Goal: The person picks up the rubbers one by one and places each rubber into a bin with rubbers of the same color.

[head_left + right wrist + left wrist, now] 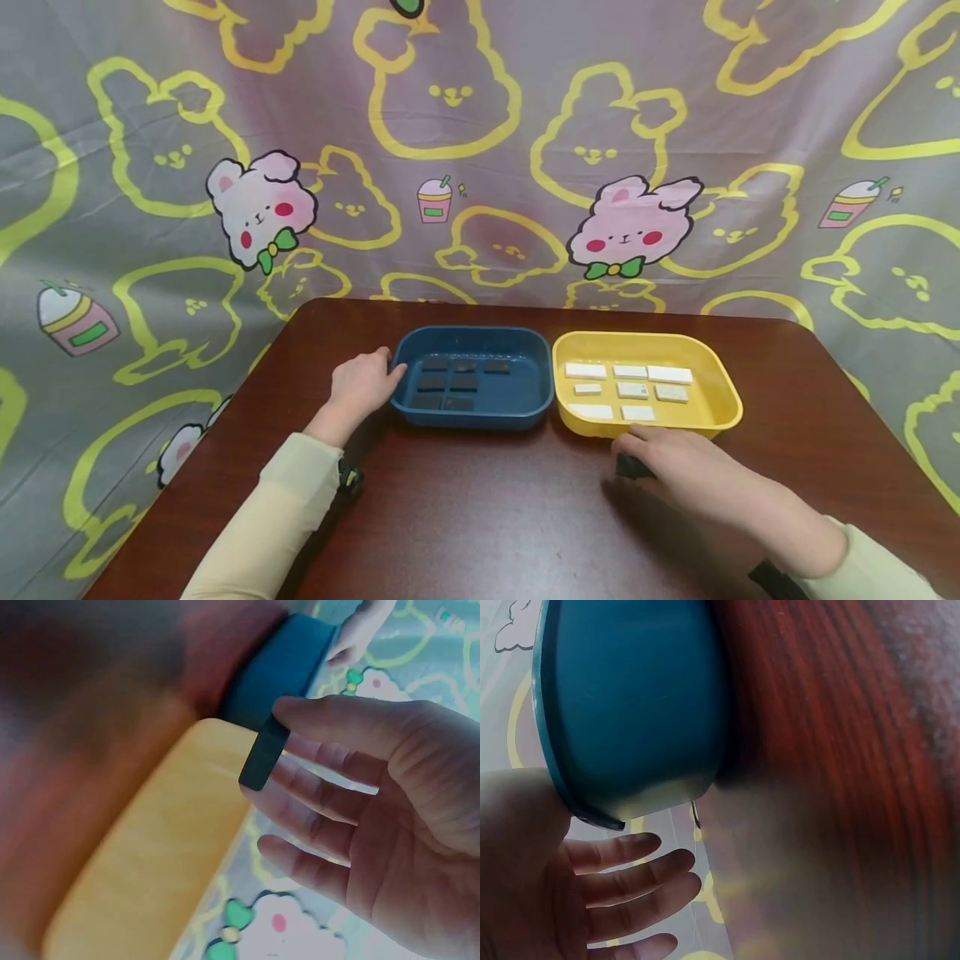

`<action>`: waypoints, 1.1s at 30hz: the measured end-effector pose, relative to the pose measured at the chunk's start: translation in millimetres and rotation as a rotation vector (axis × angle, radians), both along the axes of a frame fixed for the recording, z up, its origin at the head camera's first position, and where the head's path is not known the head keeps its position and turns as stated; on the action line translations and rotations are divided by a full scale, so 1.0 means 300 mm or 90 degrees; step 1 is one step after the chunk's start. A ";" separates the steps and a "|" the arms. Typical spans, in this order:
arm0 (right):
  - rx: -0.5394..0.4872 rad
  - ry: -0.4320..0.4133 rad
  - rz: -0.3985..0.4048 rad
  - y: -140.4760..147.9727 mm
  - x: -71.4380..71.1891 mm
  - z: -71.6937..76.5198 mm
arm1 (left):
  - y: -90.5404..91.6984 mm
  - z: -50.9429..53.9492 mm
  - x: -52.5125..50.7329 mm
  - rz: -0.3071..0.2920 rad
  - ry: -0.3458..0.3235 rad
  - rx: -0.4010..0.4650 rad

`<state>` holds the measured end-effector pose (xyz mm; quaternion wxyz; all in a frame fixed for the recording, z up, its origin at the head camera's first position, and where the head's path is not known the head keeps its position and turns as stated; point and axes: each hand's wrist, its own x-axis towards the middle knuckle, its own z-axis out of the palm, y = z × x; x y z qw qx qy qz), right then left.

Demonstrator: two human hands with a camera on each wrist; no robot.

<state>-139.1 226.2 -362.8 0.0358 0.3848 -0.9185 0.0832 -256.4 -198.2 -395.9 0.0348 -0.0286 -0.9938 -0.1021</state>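
Observation:
My left hand (362,385) rests at the left end of a blue tray (472,422). Its thumb lies over the rim; in the left wrist view, the other fingers (641,900) extend loosely outside the wall. Several flat black blocks (462,382) lie in rows inside this tray. Between thumb and fingers, my right hand (686,467) pinches another small black rectangular block (264,754), held in front of a yellow tray (723,392). Several white rectangular blocks (632,390) are laid out in that tray, some with faint marks.
Both trays stand side by side, nearly touching, on a dark reddish-brown table (480,508). Behind it hangs a grey curtain (495,183) printed with yellow outlines and pink cartoon rabbits. A dark strap (349,477) circles the left wrist.

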 end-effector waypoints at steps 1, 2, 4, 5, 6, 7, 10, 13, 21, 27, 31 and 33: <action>0.009 -0.013 -0.003 -0.012 -0.005 0.017 | 0.001 -0.003 -0.001 0.000 -0.004 -0.001; 0.015 -0.021 -0.005 -0.024 -0.009 0.035 | 0.002 -0.004 -0.003 0.001 -0.010 0.000; 0.026 -0.032 -0.009 -0.046 -0.021 0.068 | 0.005 -0.004 -0.006 0.003 -0.021 -0.003; 0.030 -0.035 -0.011 -0.057 -0.028 0.085 | 0.006 -0.005 -0.008 0.005 -0.027 -0.004; 0.031 -0.031 -0.010 -0.068 -0.036 0.102 | 0.007 -0.005 -0.008 0.007 -0.033 -0.007; 0.034 -0.018 -0.007 -0.078 -0.044 0.116 | 0.009 -0.004 -0.009 0.009 -0.039 -0.010; 0.033 -0.001 0.001 -0.106 -0.071 0.156 | 0.013 -0.003 -0.011 0.016 -0.048 -0.018; 0.037 0.012 -0.001 -0.135 -0.100 0.183 | 0.018 0.000 -0.014 0.021 -0.054 -0.025; 0.035 0.011 0.010 -0.202 -0.185 0.209 | 0.023 0.000 -0.023 0.031 -0.075 -0.024; 0.041 0.016 0.010 -0.241 -0.253 0.208 | 0.028 0.008 -0.023 0.045 -0.082 -0.009; 0.042 0.029 0.019 -0.265 -0.300 0.204 | 0.027 0.009 -0.024 0.057 -0.095 0.001; 0.043 0.030 0.021 -0.278 -0.325 0.201 | 0.026 0.010 -0.024 0.058 -0.101 0.007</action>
